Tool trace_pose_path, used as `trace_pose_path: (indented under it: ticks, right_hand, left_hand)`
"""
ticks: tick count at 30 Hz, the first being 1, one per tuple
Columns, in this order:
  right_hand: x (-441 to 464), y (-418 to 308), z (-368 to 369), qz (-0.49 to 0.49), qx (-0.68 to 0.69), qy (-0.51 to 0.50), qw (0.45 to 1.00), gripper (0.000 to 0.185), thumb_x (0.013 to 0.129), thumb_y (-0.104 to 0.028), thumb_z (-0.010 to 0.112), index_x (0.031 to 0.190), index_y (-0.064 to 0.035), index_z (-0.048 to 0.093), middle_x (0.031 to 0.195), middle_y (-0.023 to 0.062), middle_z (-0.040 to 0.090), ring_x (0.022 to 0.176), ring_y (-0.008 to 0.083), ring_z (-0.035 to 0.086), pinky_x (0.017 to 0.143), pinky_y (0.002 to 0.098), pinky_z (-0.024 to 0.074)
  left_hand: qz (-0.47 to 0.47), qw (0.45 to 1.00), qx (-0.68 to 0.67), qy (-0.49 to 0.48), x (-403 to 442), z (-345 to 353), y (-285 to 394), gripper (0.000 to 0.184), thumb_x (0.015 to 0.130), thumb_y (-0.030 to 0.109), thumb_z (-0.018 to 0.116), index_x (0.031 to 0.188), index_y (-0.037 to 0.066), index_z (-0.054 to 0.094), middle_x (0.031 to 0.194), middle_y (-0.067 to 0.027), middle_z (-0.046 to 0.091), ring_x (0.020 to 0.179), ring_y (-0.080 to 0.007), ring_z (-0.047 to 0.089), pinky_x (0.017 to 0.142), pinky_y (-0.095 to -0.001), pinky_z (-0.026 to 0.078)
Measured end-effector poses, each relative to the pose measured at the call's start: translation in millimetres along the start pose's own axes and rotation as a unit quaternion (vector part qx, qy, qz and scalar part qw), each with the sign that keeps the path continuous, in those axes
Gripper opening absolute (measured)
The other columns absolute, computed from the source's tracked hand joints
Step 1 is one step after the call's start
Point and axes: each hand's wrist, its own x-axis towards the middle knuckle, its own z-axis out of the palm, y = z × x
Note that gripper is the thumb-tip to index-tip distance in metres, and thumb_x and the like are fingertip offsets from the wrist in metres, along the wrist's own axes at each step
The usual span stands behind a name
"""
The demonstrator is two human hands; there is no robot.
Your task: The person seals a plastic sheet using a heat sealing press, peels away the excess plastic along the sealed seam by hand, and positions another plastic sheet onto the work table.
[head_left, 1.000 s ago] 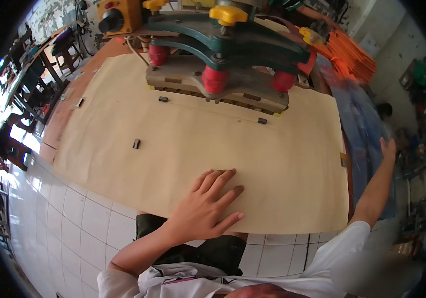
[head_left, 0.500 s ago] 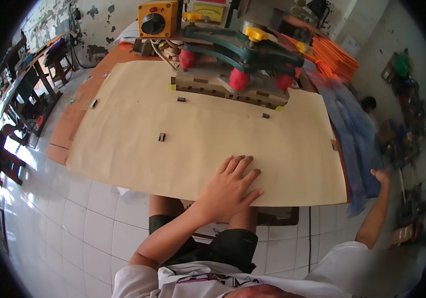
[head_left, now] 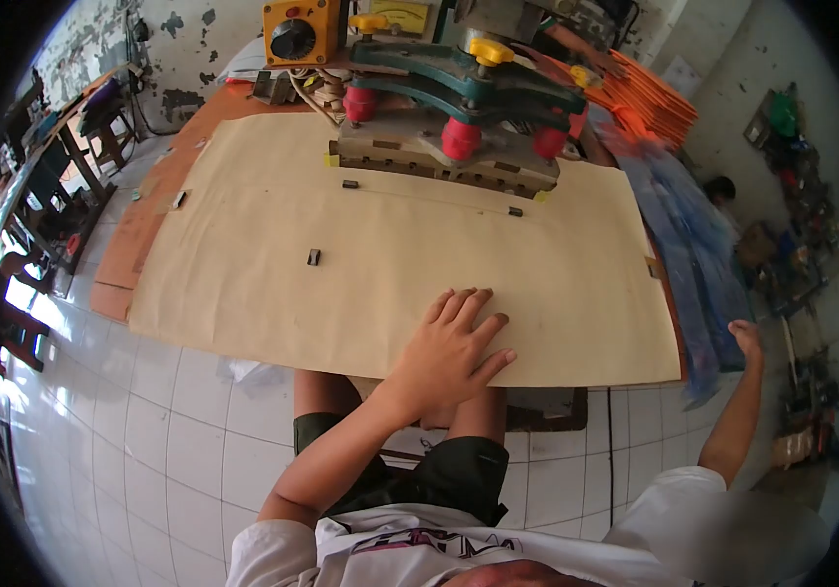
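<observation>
My left hand [head_left: 449, 342] lies flat on the tan paper sheet [head_left: 243, 274] near its front edge, fingers spread, holding nothing. Out at the right, my right hand [head_left: 747, 338] is closed at the edge of a blue see-through plastic sheet [head_left: 669, 225]; the fingertips are partly hidden. That plastic lies along the table's right side and hangs down. Beyond the paper stands a machine with a dark green clamp frame [head_left: 468, 83], red knobs and a metal die block [head_left: 439, 161]. Small dark pieces, one of them a block [head_left: 314, 257], sit on the paper.
A yellow control box [head_left: 302, 34] with a black dial stands at the back left. Behind the machine, another person's hand [head_left: 571, 44] is near a stack of orange sheets [head_left: 649, 98]. A further person's head [head_left: 720, 189] shows beyond the plastic. The orange-brown tabletop [head_left: 146, 225] borders the paper.
The machine and paper sit slightly higher in view, as the camera has tilted a little. My left hand stays flat on the paper. My right hand remains at the plastic, whose far part is blurred.
</observation>
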Motion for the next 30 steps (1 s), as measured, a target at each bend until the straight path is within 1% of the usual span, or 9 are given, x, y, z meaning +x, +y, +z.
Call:
trace_pose_path:
  ticks: [2,4,8,10,13,16,20,26,30]
  right_hand:
    - [19,19,3,-0.030,-0.002,-0.005,1.000,0.041,0.088,-0.028,0.074,0.115,0.0026,0.071,0.107,0.0139,0.073,0.099,0.0241,0.068,0.089,0.0359,0.0509]
    - [26,14,0,0.035,0.048,0.007,0.998,0.029,0.086,-0.023,0.077,0.100,0.0027,0.076,0.094,0.0148,0.074,0.084,0.0262,0.069,0.080,0.0402,0.0528]
    - [29,2,-9,0.087,0.028,0.003,0.996,0.027,0.089,-0.022,0.075,0.094,0.0048,0.075,0.082,0.0115,0.071,0.065,0.0224,0.064,0.062,0.0394,0.0523]
    - [35,9,-8,0.047,0.090,-0.007,0.995,0.025,0.090,-0.020,0.073,0.087,0.0046,0.073,0.067,0.0085,0.063,0.052,0.0187,0.057,0.047,0.0368,0.0468]
    - [21,-7,-4,0.003,0.022,0.071,0.997,0.022,0.091,-0.015,0.071,0.081,0.0053,0.070,0.060,0.0076,0.057,0.048,0.0145,0.055,0.041,0.0324,0.0446]
    - [26,8,-6,-0.092,0.056,0.022,0.994,0.018,0.091,-0.010,0.070,0.080,0.0043,0.070,0.062,0.0071,0.059,0.050,0.0124,0.056,0.042,0.0310,0.0471]
    - [32,14,-19,-0.108,0.104,-0.037,0.988,0.015,0.090,-0.006,0.069,0.078,0.0025,0.069,0.064,0.0064,0.061,0.051,0.0121,0.057,0.044,0.0287,0.0495]
    - [21,-2,-24,-0.074,0.038,0.013,0.996,0.010,0.088,-0.004,0.069,0.079,0.0012,0.071,0.067,0.0052,0.063,0.053,0.0113,0.058,0.045,0.0284,0.0509]
    - [32,23,-16,-0.064,0.122,0.049,0.989,0.008,0.089,-0.004,0.069,0.085,0.0018,0.071,0.064,0.0045,0.061,0.052,0.0113,0.058,0.045,0.0286,0.0504]
  left_hand:
    - [0.001,1.000,0.002,-0.002,0,0,0,0.044,0.098,0.039,0.055,0.123,0.004,0.059,0.136,-0.0245,0.049,0.130,-0.0414,0.045,0.115,-0.0508,0.031]
    - [0.000,1.000,0.002,-0.006,0,-1,0,0.044,0.099,0.039,0.054,0.124,0.004,0.059,0.136,-0.0243,0.050,0.130,-0.0413,0.045,0.115,-0.0507,0.031]
    - [0.000,1.000,0.001,-0.006,2,0,0,0.043,0.099,0.039,0.054,0.124,0.004,0.059,0.135,-0.0237,0.050,0.130,-0.0412,0.045,0.114,-0.0507,0.031]
    - [-0.004,1.000,-0.002,-0.009,2,-1,1,0.042,0.099,0.038,0.054,0.123,0.004,0.059,0.134,-0.0232,0.051,0.129,-0.0411,0.046,0.114,-0.0509,0.032]
    - [-0.005,1.000,-0.002,-0.009,3,-1,0,0.041,0.099,0.037,0.054,0.123,0.004,0.059,0.133,-0.0229,0.051,0.129,-0.0410,0.046,0.114,-0.0510,0.032]
    - [-0.006,1.000,-0.002,-0.012,4,-1,0,0.041,0.099,0.037,0.054,0.123,0.004,0.060,0.132,-0.0228,0.051,0.128,-0.0410,0.046,0.114,-0.0511,0.032]
    - [-0.012,1.000,-0.011,-0.018,5,-1,1,0.041,0.098,0.037,0.055,0.123,0.004,0.060,0.132,-0.0230,0.052,0.128,-0.0415,0.047,0.114,-0.0509,0.032]
    - [-0.019,1.000,-0.007,-0.019,6,-1,1,0.042,0.098,0.036,0.056,0.123,0.004,0.060,0.132,-0.0235,0.052,0.128,-0.0419,0.047,0.114,-0.0506,0.032]
    - [-0.017,1.000,-0.004,-0.023,7,-2,1,0.042,0.097,0.037,0.056,0.123,0.004,0.060,0.132,-0.0236,0.052,0.128,-0.0421,0.047,0.114,-0.0507,0.033]
